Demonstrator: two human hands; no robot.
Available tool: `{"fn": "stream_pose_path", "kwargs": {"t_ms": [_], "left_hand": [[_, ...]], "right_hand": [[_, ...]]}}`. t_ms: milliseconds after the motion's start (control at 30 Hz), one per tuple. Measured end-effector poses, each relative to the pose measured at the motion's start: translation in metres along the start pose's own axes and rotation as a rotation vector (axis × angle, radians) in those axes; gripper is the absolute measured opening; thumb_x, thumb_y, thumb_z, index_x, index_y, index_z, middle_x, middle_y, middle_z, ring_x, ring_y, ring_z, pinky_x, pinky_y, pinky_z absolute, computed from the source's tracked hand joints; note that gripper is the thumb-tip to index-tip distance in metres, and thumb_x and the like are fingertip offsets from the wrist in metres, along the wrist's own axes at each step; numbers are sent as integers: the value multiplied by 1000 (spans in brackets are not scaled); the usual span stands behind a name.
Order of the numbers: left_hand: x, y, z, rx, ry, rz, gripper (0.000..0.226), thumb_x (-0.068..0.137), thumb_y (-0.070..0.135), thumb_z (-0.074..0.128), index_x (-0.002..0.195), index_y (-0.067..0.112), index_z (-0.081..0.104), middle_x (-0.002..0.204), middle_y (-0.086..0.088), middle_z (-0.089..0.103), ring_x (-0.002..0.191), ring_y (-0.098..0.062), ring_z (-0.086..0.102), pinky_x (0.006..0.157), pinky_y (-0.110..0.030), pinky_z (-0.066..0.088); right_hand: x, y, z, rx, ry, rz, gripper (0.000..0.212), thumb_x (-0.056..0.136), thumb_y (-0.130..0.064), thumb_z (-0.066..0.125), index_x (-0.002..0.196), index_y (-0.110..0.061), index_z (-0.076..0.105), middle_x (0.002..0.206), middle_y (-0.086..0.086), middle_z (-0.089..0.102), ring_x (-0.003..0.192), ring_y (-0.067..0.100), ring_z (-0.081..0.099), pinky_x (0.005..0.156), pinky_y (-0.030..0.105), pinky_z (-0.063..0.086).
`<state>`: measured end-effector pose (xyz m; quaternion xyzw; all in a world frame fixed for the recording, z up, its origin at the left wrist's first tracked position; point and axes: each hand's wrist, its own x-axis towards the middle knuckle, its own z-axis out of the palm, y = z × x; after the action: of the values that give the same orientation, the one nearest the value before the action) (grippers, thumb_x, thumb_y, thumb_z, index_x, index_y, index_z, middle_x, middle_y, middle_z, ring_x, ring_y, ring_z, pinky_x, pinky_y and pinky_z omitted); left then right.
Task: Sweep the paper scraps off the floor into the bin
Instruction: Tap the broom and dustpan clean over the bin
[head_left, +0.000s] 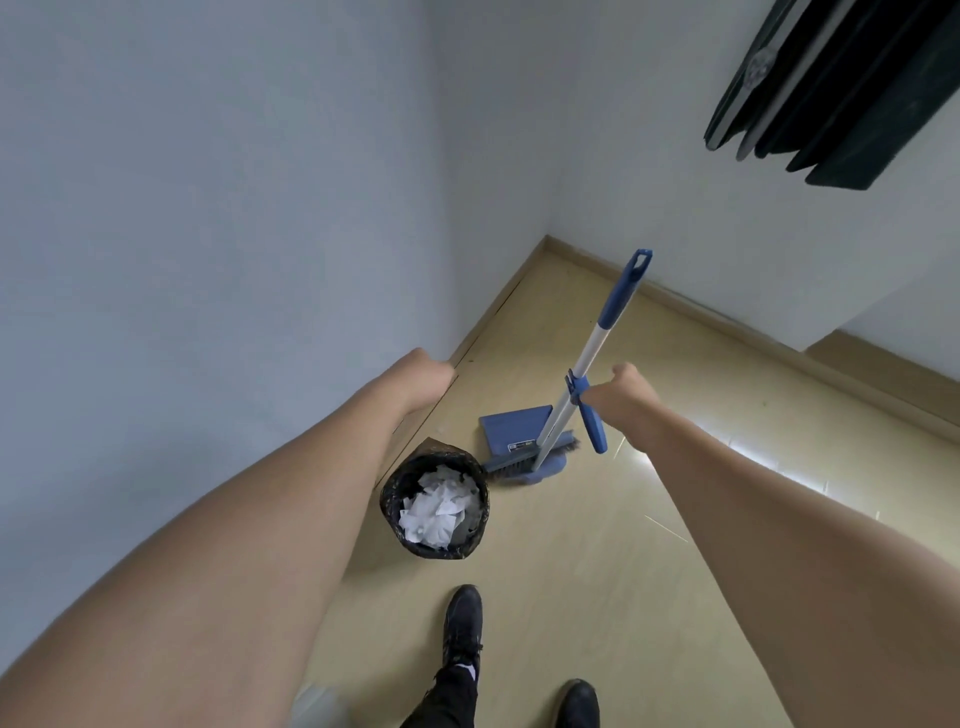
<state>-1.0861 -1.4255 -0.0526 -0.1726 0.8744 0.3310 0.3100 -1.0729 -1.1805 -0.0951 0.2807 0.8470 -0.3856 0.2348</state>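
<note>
- Our right hand (621, 389): at the broom (582, 374) clip, grip hidden.
- Our left hand (426, 366): fingers hidden.
- Bin (395, 493): holds paper scraps (439, 506).
- Dustpan (511, 428): on floor (597, 571).

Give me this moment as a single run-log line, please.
bin: holds paper scraps | broom and dustpan: by bin, clipped together | right hand: at handles | left hand: holds nothing seen

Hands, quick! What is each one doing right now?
Left hand: fingers hidden behind the wrist, so it cannot be told.
Right hand: beside the dustpan handle; whether it grips it cannot be told.
</note>
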Motion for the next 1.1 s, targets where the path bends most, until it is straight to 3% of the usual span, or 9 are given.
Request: {"fn": "stream_pose_path", "kwargs": {"t_ms": [100,233,367,533,633,733,833,967,1100], "left_hand": [[-12,9,-5,-24,6,1,20,94,12,39,74,9,39,75,-6,38,62,-20,34,53,-26,27],[-9,42,-5,-216,-84,-50,37,100,28,34,133,13,43,115,-8,57,84,-25,61,80,-37,51],[22,102,4,-236,-36,113,43,97,24,35,139,14,36,110,-8,52,83,-25,60,78,-38,51],[54,143,30,183,211,479,54,87,28,45,137,12,33,129,-7,45,104,-27,51,84,-36,44],[58,143,37,535,799,1020,42,72,13,44,113,7,39,114,-12,42,101,-33,44,90,-39,37],[76,136,29,1159,925,1467,41,84,5,38,125,2,41,127,-14,41,124,-37,37,115,-48,21],[57,151,6,1653,787,1257,33,89,7,43,117,4,58,117,-13,55,113,-32,51,103,-42,38],[22,144,17,1641,279,1202,17,85,5,41,96,9,54,81,-7,62,66,-24,50,60,-32,36],[31,145,32,1988,732,1392,35,96,17,35,120,1,55,120,-22,55,117,-42,48,111,-54,26]], "right_hand": [[-10,-1,-12,-14,25,-5,56,92,-18,58,142,-5,34,98,7,51,79,20,51,66,32,45],[10,-1,-7,-82,7,55,42,93,-22,55,129,-5,40,81,4,46,64,15,44,58,30,40],[51,11,18,-89,-35,136,52,94,-49,51,119,-5,41,73,8,53,64,21,52,64,35,46],[94,31,51,54,-90,63,36,101,-45,34,107,-11,47,71,4,49,57,18,46,48,23,33],[98,30,54,56,9,-64,25,101,-40,37,101,-18,51,80,1,57,67,21,54,56,28,41],[90,29,37,-183,152,-162,16,95,-36,47,95,-21,53,81,-1,63,68,21,62,52,28,43],[84,25,25,-296,175,-197,18,93,-39,50,94,-21,55,80,-1,63,65,20,61,49,27,40],[83,17,19,-326,158,-216,15,91,-34,52,93,-19,54,79,-1,60,65,22,58,50,27,38],[81,16,20,-442,136,-268,16,89,-33,52,91,-18,56,81,1,60,72,26,59,54,27,41]]}}
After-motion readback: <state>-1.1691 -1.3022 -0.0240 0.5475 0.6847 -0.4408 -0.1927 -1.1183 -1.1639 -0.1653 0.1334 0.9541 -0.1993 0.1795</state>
